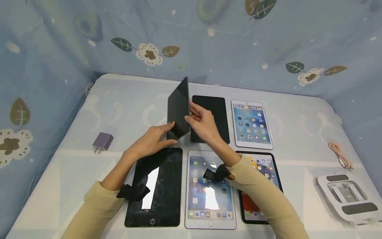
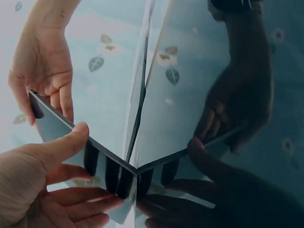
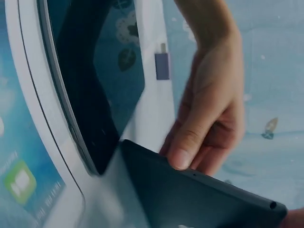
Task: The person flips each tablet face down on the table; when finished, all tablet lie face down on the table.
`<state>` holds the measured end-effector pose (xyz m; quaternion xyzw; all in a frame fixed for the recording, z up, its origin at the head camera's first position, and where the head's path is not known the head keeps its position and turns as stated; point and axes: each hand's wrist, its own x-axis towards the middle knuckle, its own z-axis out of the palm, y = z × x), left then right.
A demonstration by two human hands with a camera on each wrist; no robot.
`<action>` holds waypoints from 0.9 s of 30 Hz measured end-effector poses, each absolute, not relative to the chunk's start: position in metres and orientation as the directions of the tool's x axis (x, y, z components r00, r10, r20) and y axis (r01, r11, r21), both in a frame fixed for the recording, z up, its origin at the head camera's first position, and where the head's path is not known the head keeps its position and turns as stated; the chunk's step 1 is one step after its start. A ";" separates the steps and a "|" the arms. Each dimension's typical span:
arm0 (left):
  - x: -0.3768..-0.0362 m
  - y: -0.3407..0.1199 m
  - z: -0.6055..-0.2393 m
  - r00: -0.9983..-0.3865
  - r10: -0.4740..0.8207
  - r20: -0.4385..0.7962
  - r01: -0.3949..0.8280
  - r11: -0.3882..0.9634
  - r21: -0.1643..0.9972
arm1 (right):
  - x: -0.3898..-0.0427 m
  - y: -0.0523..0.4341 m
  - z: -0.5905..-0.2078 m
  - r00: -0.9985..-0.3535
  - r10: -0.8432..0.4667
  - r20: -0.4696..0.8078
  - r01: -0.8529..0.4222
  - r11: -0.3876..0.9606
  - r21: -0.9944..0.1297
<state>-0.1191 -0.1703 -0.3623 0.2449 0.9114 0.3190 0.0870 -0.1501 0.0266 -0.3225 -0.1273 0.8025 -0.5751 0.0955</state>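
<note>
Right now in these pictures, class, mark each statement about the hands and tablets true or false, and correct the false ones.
1. Both hands hold the dark tablet tilted up off the table. True.
2. The left hand rests flat on the purple charger. False: it grips the tablet's lower edge; the charger lies apart.
3. Five tablets lie flat on the table. True.
4. All the flat tablets have lit screens. False: two are dark.
5. The right hand holds the pink cable. False: it holds the tablet.

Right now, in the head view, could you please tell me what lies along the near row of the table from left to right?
Dark tablet → white lit tablet → black-framed lit tablet → white stand.
</note>
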 end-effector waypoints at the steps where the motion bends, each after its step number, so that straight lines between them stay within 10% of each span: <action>1: -0.119 -0.170 -0.364 -0.859 0.512 0.006 0.399 0.662 0.635 | -0.149 0.028 -0.320 -0.945 -0.328 0.012 -0.125 0.326 -0.937; 19: -0.120 -0.171 -0.359 -0.825 0.564 -0.013 0.379 0.571 0.728 | -0.139 0.019 -0.311 -0.881 -0.464 0.092 -0.304 0.406 -0.862; 27: -0.117 -0.177 -0.336 -0.856 0.487 0.170 0.442 0.522 0.730 | -0.139 0.014 -0.317 -0.842 -0.537 0.045 -0.254 0.321 -0.913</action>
